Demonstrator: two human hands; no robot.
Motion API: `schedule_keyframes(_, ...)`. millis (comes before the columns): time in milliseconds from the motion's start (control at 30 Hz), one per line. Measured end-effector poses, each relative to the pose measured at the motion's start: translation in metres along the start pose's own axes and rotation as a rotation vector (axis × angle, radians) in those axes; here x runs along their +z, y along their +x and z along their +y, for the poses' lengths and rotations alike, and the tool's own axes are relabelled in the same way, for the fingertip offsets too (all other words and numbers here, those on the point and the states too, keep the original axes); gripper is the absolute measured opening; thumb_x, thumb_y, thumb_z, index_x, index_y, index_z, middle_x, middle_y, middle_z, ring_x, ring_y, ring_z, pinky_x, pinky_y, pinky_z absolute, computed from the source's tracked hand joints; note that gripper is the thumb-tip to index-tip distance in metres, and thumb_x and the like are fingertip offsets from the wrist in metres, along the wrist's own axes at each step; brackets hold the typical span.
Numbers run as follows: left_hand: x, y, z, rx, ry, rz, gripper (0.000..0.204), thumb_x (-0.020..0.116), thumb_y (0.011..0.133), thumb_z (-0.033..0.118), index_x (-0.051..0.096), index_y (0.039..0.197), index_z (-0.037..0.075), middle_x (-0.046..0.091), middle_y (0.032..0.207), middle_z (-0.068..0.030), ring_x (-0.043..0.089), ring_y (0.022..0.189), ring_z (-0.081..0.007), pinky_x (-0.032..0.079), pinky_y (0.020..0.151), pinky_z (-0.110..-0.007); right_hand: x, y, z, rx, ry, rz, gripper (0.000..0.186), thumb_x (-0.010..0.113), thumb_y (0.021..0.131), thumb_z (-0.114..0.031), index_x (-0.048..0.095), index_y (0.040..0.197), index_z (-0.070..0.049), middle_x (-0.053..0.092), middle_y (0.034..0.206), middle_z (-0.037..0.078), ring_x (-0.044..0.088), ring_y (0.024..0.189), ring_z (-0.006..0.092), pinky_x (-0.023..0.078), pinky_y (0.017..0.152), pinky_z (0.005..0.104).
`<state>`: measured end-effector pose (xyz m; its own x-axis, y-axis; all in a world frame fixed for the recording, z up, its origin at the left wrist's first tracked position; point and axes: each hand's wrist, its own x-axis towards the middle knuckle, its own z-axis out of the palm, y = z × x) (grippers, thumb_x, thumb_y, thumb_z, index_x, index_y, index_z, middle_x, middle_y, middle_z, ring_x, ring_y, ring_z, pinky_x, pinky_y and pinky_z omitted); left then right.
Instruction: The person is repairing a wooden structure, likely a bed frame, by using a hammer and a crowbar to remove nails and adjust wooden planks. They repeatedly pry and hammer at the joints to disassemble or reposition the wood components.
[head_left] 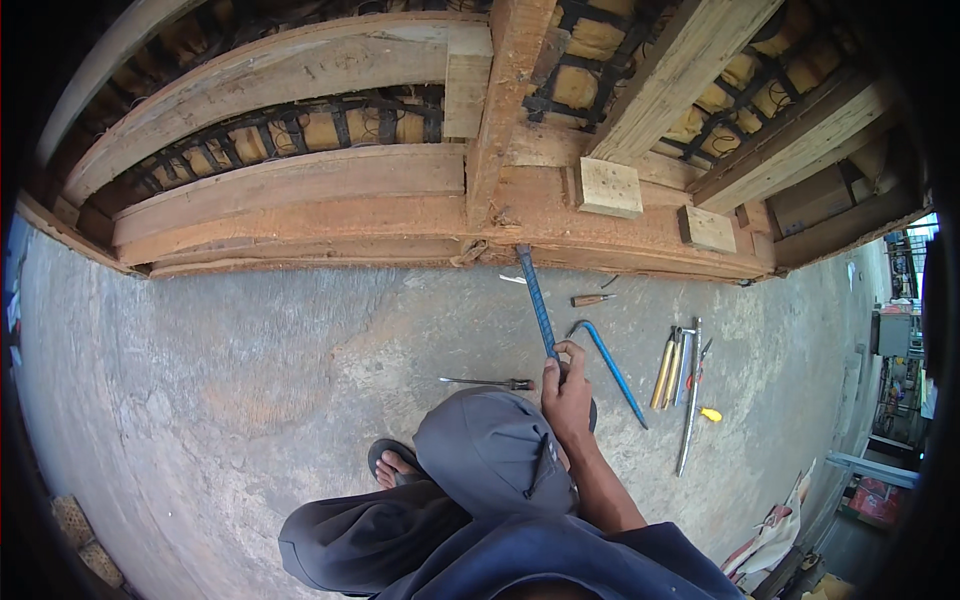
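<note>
My right hand (567,392) is closed around the near end of a blue ridged bar (538,300). The bar's dark far end meets the lower edge of a wooden furniture frame (480,205); whether it goes into the wood, I cannot tell. Black webbing (345,125) and yellowish padding show between the frame's beams. To the right of my hand, a blue hooked pry bar (614,372) lies on the floor. On the other side, by my knee, rests a screwdriver (490,382) with a dark handle. My left hand is out of the picture.
A short wooden-handled tool (592,299) lies near the frame. Several long hand tools (676,370) are grouped on the right, beside a metal rod (690,410) and a yellow-handled stubby tool (710,414). Crumpled cloth or sacking (775,530) lies at lower right on the concrete floor (260,350).
</note>
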<state>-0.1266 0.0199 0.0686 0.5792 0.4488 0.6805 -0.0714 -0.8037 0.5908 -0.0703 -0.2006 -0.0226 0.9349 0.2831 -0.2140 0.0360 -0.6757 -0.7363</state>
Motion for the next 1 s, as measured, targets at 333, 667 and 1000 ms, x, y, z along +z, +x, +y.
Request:
schedule_keyframes(333,0.002,0.003,0.002,-0.012,-0.028,-0.018,0.031,0.063,0.090,0.014,0.062,0.119,0.002,0.059,0.119,-0.0245,0.056,0.116,-0.0344,0.050,0.098,-0.043,-0.106,0.025,-0.118,-0.055,-0.241,0.041,0.026,0.061,0.092,-0.005,0.069,0.116,0.001,0.070,0.083,0.029,0.072,0.076,0.0429,0.055,0.068,0.0457)
schedule_keyframes(667,0.004,-0.002,0.008,-0.060,-0.078,-0.066,0.030,0.061,0.091,0.015,0.061,0.118,0.001,0.059,0.117,-0.0256,0.057,0.113,-0.0350,0.050,0.096,-0.043,-0.064,0.009,-0.107,-0.051,-0.323,0.145,0.032,0.057,0.091,0.000,0.064,0.121,0.007,0.069,0.085,0.030,0.071,0.077,0.0432,0.057,0.069,0.0475)
schedule_keyframes(1000,0.000,-0.002,0.007,-0.057,-0.087,-0.034,0.030,0.059,0.092,0.017,0.061,0.116,0.000,0.059,0.114,-0.0268,0.057,0.110,-0.0356,0.050,0.095,-0.044,-0.126,0.093,-0.154,-0.283,-0.612,0.001,0.027,0.059,0.089,-0.010,0.072,0.108,0.005,0.069,0.093,0.031,0.070,0.089,0.0460,0.055,0.086,0.0508)
